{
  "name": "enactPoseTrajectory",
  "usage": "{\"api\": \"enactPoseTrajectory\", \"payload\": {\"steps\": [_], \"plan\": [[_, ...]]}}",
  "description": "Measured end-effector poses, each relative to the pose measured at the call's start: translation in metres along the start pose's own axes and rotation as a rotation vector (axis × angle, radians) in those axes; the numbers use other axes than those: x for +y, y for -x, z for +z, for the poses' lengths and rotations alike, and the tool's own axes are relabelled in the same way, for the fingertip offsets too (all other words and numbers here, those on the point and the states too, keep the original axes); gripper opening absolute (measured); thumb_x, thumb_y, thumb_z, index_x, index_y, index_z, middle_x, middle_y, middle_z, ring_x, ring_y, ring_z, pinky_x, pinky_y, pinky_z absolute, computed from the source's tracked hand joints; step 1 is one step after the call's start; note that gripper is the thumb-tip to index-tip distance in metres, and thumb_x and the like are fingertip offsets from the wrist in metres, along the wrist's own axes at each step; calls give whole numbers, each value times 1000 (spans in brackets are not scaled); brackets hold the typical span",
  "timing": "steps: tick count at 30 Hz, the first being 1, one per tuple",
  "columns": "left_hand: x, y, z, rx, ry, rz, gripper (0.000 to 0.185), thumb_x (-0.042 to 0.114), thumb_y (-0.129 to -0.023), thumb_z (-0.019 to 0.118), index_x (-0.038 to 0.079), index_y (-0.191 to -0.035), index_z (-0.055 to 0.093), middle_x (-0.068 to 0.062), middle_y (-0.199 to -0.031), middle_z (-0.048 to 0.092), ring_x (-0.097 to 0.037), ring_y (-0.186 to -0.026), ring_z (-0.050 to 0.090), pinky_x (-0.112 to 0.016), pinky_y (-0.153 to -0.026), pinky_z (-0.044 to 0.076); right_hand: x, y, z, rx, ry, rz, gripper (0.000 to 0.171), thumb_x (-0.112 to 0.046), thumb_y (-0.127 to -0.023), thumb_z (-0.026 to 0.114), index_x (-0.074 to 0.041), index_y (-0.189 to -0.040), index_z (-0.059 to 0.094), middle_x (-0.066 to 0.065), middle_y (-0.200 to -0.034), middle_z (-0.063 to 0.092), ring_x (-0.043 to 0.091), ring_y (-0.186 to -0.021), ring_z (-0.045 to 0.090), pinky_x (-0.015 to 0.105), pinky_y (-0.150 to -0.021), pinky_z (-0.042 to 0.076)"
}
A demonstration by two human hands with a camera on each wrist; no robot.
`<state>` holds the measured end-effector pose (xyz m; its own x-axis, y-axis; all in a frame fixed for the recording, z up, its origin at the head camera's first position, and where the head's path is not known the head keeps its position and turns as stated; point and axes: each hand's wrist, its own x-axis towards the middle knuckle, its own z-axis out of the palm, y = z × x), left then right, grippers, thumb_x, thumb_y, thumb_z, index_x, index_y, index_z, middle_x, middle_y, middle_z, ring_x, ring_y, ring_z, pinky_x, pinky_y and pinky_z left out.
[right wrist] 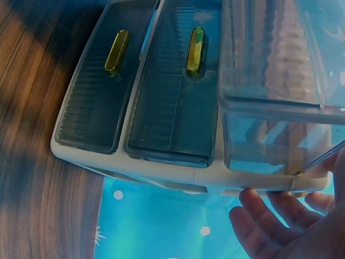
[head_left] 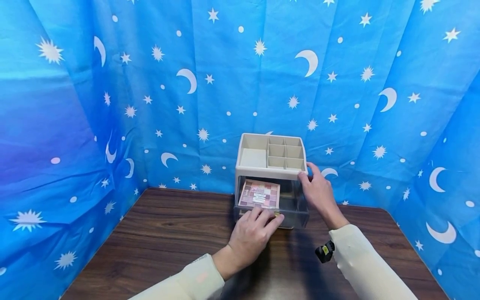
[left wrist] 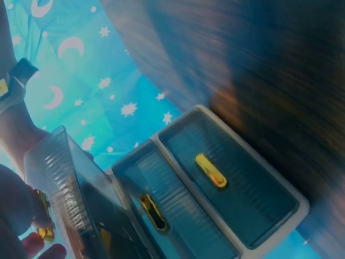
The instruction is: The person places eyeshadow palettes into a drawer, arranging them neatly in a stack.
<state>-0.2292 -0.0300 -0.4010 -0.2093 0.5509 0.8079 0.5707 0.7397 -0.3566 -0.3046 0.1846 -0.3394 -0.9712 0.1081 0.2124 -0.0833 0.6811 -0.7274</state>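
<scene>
A white desktop drawer organizer (head_left: 271, 171) with clear drawers stands on the wooden table. Its top drawer (head_left: 294, 216) is pulled out, and inside lies a pink eyeshadow palette (head_left: 259, 194). At that drawer's front, my left hand (head_left: 249, 237) holds the gold handle (left wrist: 45, 216) with curled fingers. My right hand (head_left: 320, 192) grips the organizer's upper right front corner, thumb at the front and fingers along the side. In the right wrist view, fingertips of the right hand (right wrist: 285, 221) touch the white side wall.
Two lower drawers with gold handles (left wrist: 211, 170) are closed. The organizer's top has several divided compartments (head_left: 286, 153). Behind the table (head_left: 168, 233) hangs a blue curtain (head_left: 232, 83) with stars and moons. A small black device (head_left: 324, 251) sits at the right wrist.
</scene>
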Motion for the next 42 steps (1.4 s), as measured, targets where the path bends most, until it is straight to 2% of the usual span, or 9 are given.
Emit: {"api": "enactPoseTrajectory", "payload": {"steps": [3,12,17,23,29,35,42], "plan": [[-3,-2,4,-2,-7,-11,28,9,-95,59,22,-112,78,3,-96,70,-16,-85,61,-28,-65,54,1,-1,0,2,0,-4,62,-48,-107,37,-16,-160,29,24,-150,51,44,-133,54,64,-107,45],[-12,-11,16,-93,62,-74,29,9,-92,73,22,-117,77,0,-103,71,-18,-89,61,-28,-70,58,0,0,0,-4,-3,-2,62,-48,-107,37,-16,-160,28,23,-151,50,43,-134,53,64,-108,44],[-15,-16,24,-134,64,-110,30,8,-92,74,23,-118,77,-1,-104,70,-18,-89,60,-29,-77,59,1,1,0,-6,1,-3,63,-47,-107,37,-15,-160,29,24,-150,51,44,-133,54,63,-107,45],[-18,-17,26,-173,61,-109,34,8,-91,75,25,-121,76,0,-106,70,-18,-94,60,-29,-85,60,1,1,-1,-4,-4,0,62,-47,-107,37,-16,-160,29,24,-150,51,44,-132,54,62,-106,46],[-20,-18,27,-165,65,-105,35,7,-90,76,24,-121,76,-1,-106,70,-18,-94,60,-29,-88,59,1,0,-2,-4,-1,-1,62,-47,-107,38,-16,-160,29,24,-149,52,43,-130,55,62,-105,47],[-20,-17,29,-114,72,-92,34,6,-90,76,22,-119,76,-2,-104,69,-19,-93,61,-30,-87,60,2,0,-2,-3,6,-5,62,-48,-107,37,-16,-160,29,24,-149,53,43,-130,55,62,-105,47],[-24,-14,33,-49,12,-8,30,7,-91,74,22,-116,77,-2,-102,69,-19,-88,60,-28,-81,60,1,0,-1,-11,-4,-4,62,-49,-107,37,-17,-160,29,24,-149,52,43,-131,55,62,-104,47]]}}
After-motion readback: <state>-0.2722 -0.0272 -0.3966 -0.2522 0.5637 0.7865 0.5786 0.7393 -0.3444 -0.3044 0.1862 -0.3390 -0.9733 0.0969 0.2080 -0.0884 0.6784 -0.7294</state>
